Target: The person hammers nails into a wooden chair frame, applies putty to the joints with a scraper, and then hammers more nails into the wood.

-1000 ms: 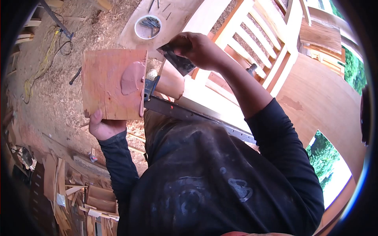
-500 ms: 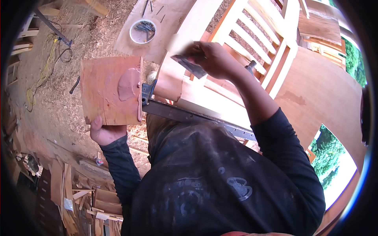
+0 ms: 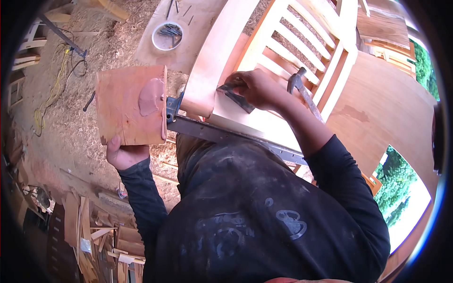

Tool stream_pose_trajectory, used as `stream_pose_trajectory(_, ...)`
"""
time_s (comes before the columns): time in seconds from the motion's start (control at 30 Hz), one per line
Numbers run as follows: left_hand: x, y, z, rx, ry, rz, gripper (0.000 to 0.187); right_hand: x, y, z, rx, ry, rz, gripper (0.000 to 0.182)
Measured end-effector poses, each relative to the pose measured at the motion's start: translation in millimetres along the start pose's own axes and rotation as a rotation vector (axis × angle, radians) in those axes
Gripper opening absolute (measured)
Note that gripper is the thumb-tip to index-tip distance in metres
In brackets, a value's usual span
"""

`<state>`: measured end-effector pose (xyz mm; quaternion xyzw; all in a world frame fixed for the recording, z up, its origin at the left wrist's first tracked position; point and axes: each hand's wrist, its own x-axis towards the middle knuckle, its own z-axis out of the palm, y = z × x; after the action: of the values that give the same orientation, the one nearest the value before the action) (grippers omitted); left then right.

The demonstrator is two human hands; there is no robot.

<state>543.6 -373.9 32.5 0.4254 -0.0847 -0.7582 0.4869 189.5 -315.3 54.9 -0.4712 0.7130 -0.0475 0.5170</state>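
My left hand (image 3: 126,153) grips the lower edge of a square wooden board (image 3: 120,106), thumb on its face and the other fingers hidden behind. A smooth patch of pinkish putty (image 3: 151,97) lies on the board's right half, with more smeared along that edge. In my right hand (image 3: 259,89) is a dark, flat putty knife (image 3: 239,100), pinched between thumb and fingers. Its blade rests over the pale wooden frame (image 3: 203,89), right at the joint between the curved piece and the lower rail. A long metal bar clamp (image 3: 207,131) runs along the frame's near side.
A hammer (image 3: 302,89) lies on the slatted part of the frame. Beyond the board, a white tub (image 3: 167,37) of nails stands on a flat sheet. Plywood (image 3: 373,99) spreads at the right. Scrap wood (image 3: 89,226) is piled lower left, and a yellow cord (image 3: 49,101) trails over the ground.
My right hand has moved down with the putty knife, from above the curved piece to the joint. The hammer shows more fully now. The board in my left hand has shifted slightly.
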Motion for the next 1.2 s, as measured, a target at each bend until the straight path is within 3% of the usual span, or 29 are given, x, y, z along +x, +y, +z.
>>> stream_pose_trajectory(0.07,0.2,0.4,-3.0,-0.006,-0.029,-0.011,0.091,-9.4,-13.1,-2.9,0.031,-0.039,0.056,0.025)
stream_pose_trajectory(0.13,-0.5,0.2,-5.3,-0.005,-0.041,-0.009,0.089,-19.5,-16.5,2.5,-0.075,-0.039,-0.077,0.025)
stream_pose_trajectory(0.27,-1.6,1.8,2.0,0.02,-0.007,0.007,0.091,-27.5,-8.6,0.8,0.032,-0.111,-0.046,0.028)
stream_pose_trajectory(0.37,-1.5,5.6,1.8,0.031,0.0,-0.009,0.091,-38.2,-9.0,2.5,0.0,-0.032,-0.114,0.026)
stream_pose_trajectory(0.47,0.1,7.8,-1.7,0.049,-0.007,-0.03,0.09,-41.9,-22.4,1.4,-0.022,-0.03,-0.045,0.026)
stream_pose_trajectory(0.6,0.8,6.9,-0.7,0.068,-0.034,-0.034,0.089,-56.8,-29.7,3.6,-0.049,-0.039,-0.141,0.024)
stream_pose_trajectory(0.63,-1.2,7.6,1.0,0.068,-0.036,-0.045,0.088,-60.5,-22.8,11.2,0.09,-0.105,-0.263,0.024)
stream_pose_trajectory(0.83,-1.7,11.0,4.4,0.051,-0.089,-0.076,0.085,-48.8,-3.1,12.6,-0.103,0.183,-0.236,0.034)
stream_pose_trajectory(0.97,-5.7,13.6,13.3,0.056,-0.15,-0.068,0.081,-61.8,-6.0,15.0,-0.217,0.058,-0.353,0.041)
stream_pose_trajectory(1.07,4.6,15.4,11.9,0.053,-0.196,-0.047,0.081,-73.7,5.1,7.3,-0.146,0.162,-0.394,0.03)
stream_pose_trajectory(1.13,4.0,18.5,10.0,0.029,-0.267,-0.108,0.08,-103.2,15.3,-19.6,0.132,0.363,-0.185,0.028)
stream_pose_trajectory(1.2,10.9,17.3,14.6,0.023,-0.339,-0.186,0.079,-126.7,79.8,-28.8,0.465,0.61,-0.303,0.025)
